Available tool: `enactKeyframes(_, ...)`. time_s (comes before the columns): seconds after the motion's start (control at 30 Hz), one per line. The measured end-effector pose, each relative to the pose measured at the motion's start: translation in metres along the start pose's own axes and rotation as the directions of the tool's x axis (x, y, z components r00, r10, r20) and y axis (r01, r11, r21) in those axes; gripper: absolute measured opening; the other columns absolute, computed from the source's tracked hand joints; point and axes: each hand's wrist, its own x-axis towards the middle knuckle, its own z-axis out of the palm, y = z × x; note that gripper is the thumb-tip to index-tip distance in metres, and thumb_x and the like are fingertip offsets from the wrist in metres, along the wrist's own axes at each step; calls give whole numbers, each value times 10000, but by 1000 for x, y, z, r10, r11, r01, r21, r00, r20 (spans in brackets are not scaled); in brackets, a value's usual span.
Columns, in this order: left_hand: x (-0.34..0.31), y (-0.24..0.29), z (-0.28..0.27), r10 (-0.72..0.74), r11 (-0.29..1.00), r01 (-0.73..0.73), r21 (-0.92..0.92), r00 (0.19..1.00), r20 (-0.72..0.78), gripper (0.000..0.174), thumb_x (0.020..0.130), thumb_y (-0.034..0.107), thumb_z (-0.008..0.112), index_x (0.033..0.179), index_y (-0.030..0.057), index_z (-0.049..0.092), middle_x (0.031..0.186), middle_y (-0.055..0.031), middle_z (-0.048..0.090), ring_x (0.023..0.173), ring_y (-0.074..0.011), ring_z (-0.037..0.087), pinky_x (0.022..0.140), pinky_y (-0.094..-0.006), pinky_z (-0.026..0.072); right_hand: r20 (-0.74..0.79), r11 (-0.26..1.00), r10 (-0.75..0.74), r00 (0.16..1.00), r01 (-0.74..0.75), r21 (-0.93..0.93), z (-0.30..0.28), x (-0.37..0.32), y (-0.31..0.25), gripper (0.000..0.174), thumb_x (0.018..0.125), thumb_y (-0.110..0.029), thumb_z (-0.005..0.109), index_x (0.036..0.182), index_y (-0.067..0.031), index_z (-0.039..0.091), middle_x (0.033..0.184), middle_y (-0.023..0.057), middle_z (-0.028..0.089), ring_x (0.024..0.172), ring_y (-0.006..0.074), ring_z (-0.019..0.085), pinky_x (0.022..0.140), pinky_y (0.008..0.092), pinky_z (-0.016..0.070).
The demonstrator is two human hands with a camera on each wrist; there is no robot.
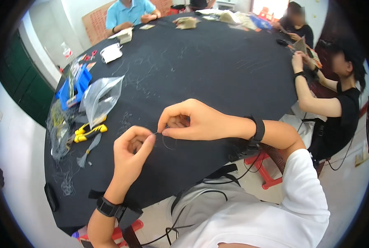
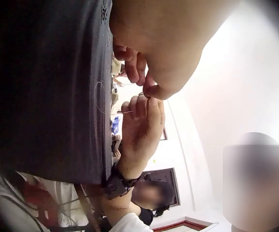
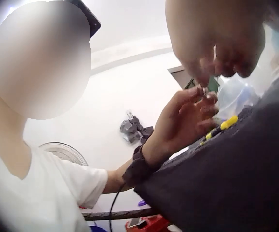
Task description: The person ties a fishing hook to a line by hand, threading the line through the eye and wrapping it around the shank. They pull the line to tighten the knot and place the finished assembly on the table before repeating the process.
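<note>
Strand (image 1: 158, 132) of fine wire or thread, too thin for me to tell which, ran between my two hands just above the black table (image 1: 217, 70) in the head view, with a slack loop of it hanging down beneath my right fingers. My left hand (image 1: 130, 155) had its thumb and forefinger curled in and pinched on one end, and my right hand (image 1: 196, 122) pinched the other end from above, the remaining fingers folded out of the way; I held the tips almost touching, I think, because so slight a thing can only be steadied over a short span. A clear plastic bag (image 1: 102, 97), a yellow-handled tool (image 1: 88, 132) and a blue box (image 1: 79, 84) lay off to my left, well apart from the work yet within reach. From the left wrist, my left hand (image 2: 163, 48) filled the top of the picture with its fingertips closed together, my right hand (image 2: 142, 130) rose to meet it, and the strand (image 2: 125, 112) showed as a pale line beside the edge of the table (image 2: 48, 96). From the right wrist, my right hand (image 3: 216, 43) hung close and blurred, fingers drawn to a point over my left hand (image 3: 188, 123), whose fingers curled up towards them; the strand itself I could not make out there, and the yellow-handled tool (image 3: 224, 124) and plastic bag (image 3: 236, 99) sat behind on the table (image 3: 236, 183)
</note>
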Motion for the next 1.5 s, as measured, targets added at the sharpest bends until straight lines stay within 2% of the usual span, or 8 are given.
enactKeyframes(0.47,1,-8,-1,-40,995,18,102,977,211,65,841,58,594,865,0,613,729,23,578,599,15,457,497,-139,299,142,827,113,983,-14,-561,-98,-18,-55,102,800,-114,596,827,-20,625,663,15,591,592,89,526,580,240,424)
enactKeyframes(0.9,6,-14,-8,-206,978,209,9,954,219,64,845,35,574,849,-10,619,723,17,586,554,20,407,484,-150,284,-228,610,73,971,-224,-760,-210,2,-8,159,829,-168,618,919,-47,666,785,7,629,721,59,559,639,190,432)
enactKeyframes(1.0,7,-16,-8,-220,973,230,-20,952,212,62,841,36,577,847,-6,623,721,18,585,540,23,395,473,-149,277,-212,654,-97,973,-98,-750,-247,58,45,190,824,-197,612,936,-50,659,742,-5,615,668,54,539,566,191,399)
enactKeyframes(1.1,7,-17,-10,-233,967,249,-54,949,213,56,832,36,590,835,2,635,777,3,591,535,21,398,475,-150,291,-333,736,28,942,-245,-631,-238,117,50,219,819,-217,599,945,-46,651,719,4,609,652,63,540,541,206,400)
enactKeyframes(1.2,10,-16,-14,-261,958,282,-59,937,232,55,838,45,597,841,13,642,815,-7,596,554,15,419,480,-149,310,-329,925,-41,943,-88,-368,-280,221,132,242,782,-209,582,928,-38,671,740,59,632,681,108,580,618,249,456)
enactKeyframes(1.3,15,-14,-21,-313,937,344,-65,906,286,59,851,54,595,862,14,638,844,-18,603,603,-6,476,512,-151,355,-482,972,96,871,-185,-142,-263,263,121,402,808,-347,636,1122,-97,614,1029,130,646,1115,136,528,991,282,358)
enactKeyframes(1.4,21,-15,-31,-355,878,436,-197,870,342,77,864,27,569,901,-13,623,898,-51,602,752,-62,554,604,-191,430,-589,956,-255,767,107,-275,-261,300,151,237,773,-188,572,922,-28,664,687,60,616,621,103,571,575,259,460)
enactKeyframes(1.5,25,-15,-35,-368,835,469,-288,865,342,81,862,16,566,909,-14,625,916,-58,597,789,-68,552,620,-195,430,-517,914,135,845,-307,-263,-270,285,197,270,758,-215,567,951,-49,655,775,77,633,674,146,588,640,273,478)
